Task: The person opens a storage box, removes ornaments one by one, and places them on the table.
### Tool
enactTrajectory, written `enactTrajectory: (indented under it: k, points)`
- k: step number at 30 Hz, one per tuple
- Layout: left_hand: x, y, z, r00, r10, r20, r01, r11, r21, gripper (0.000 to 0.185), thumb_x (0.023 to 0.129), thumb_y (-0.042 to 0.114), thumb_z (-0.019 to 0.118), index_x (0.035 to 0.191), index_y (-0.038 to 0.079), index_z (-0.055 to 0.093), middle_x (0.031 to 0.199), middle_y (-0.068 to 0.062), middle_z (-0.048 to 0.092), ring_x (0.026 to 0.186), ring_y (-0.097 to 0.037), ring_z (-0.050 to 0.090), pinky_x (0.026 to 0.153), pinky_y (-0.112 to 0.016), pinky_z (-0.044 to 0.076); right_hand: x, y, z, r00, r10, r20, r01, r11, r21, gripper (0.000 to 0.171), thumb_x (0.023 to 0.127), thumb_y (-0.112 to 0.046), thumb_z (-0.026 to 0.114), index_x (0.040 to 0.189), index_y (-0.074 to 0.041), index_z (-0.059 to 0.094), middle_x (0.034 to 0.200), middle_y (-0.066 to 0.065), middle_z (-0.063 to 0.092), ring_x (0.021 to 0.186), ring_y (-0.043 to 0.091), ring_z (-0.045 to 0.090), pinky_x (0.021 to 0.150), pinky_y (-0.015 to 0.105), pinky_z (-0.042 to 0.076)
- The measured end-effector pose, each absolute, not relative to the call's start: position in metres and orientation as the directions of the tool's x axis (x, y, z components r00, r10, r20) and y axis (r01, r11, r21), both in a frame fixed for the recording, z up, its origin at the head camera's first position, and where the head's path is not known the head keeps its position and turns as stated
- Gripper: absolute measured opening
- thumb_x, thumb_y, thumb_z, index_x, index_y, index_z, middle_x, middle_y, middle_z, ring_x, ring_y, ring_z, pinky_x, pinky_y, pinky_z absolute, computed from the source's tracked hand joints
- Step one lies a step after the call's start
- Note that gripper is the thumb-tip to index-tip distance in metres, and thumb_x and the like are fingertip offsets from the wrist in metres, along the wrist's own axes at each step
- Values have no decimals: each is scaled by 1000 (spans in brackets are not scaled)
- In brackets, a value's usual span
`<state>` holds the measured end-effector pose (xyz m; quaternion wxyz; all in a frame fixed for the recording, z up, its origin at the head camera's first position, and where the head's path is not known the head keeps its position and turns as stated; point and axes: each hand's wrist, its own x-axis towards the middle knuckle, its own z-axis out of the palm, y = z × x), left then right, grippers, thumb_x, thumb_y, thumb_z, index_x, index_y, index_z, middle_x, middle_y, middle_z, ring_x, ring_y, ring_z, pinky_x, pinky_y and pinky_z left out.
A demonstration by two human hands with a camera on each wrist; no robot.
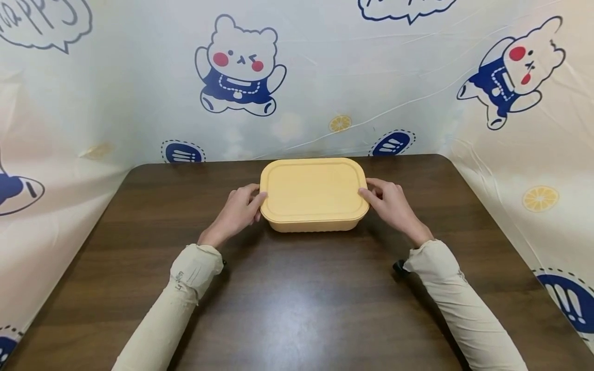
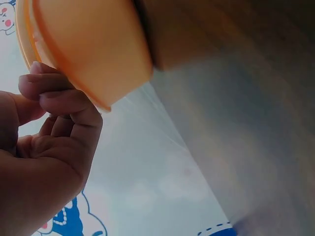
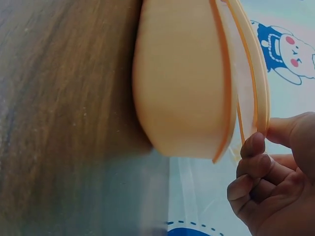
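Your two forearms, in pale beige sleeves [image 1: 185, 288], reach forward over the dark wooden table [image 1: 297, 309], one from each near corner. Your left hand [image 1: 236, 211] grips the left end of the yellow lidded container [image 1: 313, 193], thumb on top of the lid's edge and fingers curled beneath the rim; the left wrist view shows those fingertips [image 2: 47, 88] tucked under the lip. Your right hand [image 1: 392, 203] takes the right end the same way, thumb over the lid and curled fingers [image 3: 251, 152] at the rim. In the right wrist view a thin gap shows between lid and base at that end, though the blur makes it hard to say whether the lid is lifted or simply seated loosely.

The container sits on the table toward its far edge, roughly centred between your hands, lid on.

Behind the table hangs a white plastic backdrop [image 1: 352, 77] printed with cartoon bears [image 1: 238, 67], lemon slices and blue speech marks, wrapping round both sides.
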<state>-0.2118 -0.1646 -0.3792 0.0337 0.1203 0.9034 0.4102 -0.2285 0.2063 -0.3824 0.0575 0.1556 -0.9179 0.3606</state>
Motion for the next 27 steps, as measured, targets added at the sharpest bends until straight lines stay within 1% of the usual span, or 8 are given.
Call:
enactTrajectory:
  k: [4, 7, 10, 14, 20, 27]
  points:
    - [-211, -164, -375, -969, 243, 46, 190, 613, 767, 43, 106, 27, 50, 139, -1, 48, 64, -9, 62, 49, -22, 55, 46, -30, 48, -225, 207, -377, -944, -239, 229, -331, 692, -641, 49, 101, -33, 61, 137, 0, 57, 66, 7, 54, 56, 20, 49, 46, 27, 37]
    - [-209, -163, -371, -968, 246, 46, 189, 596, 781, 45, 105, 27, 51, 141, -1, 47, 64, -9, 63, 49, -23, 57, 47, -32, 50, -220, 209, -373, -939, -241, 246, -344, 694, -633, 49, 101, -32, 61, 136, 2, 57, 66, 7, 55, 56, 21, 49, 47, 27, 37]
    - [-204, -163, -367, -966, 254, 37, 182, 576, 797, 48, 105, 27, 53, 143, 0, 44, 65, -10, 64, 50, -23, 60, 51, -39, 55, -214, 210, -370, -932, -245, 266, -360, 696, -621, 49, 101, -31, 61, 136, 3, 56, 66, 6, 55, 57, 22, 50, 47, 27, 38]
    - [-196, -165, -362, -962, 272, 18, 170, 545, 821, 51, 104, 27, 55, 146, 2, 41, 67, -13, 65, 51, -25, 61, 55, -48, 57, -203, 212, -368, -919, -252, 302, -389, 690, -610, 49, 100, -30, 62, 135, 4, 57, 65, 6, 55, 56, 23, 49, 47, 26, 37]
    - [-176, -164, -367, -952, 305, -16, 146, 501, 853, 50, 104, 25, 56, 145, 3, 37, 69, -18, 66, 49, -27, 60, 53, -50, 56, -182, 216, -368, -904, -268, 334, -421, 694, -584, 47, 99, -28, 65, 131, 5, 59, 63, 3, 53, 53, 18, 46, 45, 25, 35]
    - [-142, -164, -382, -952, 299, -58, 85, 443, 893, 43, 104, 24, 56, 138, 5, 39, 65, -16, 66, 46, -29, 59, 49, -50, 54, -157, 219, -372, -895, -325, 305, -445, 698, -561, 44, 98, -27, 66, 127, 5, 60, 63, -2, 54, 53, 13, 47, 48, 25, 39]
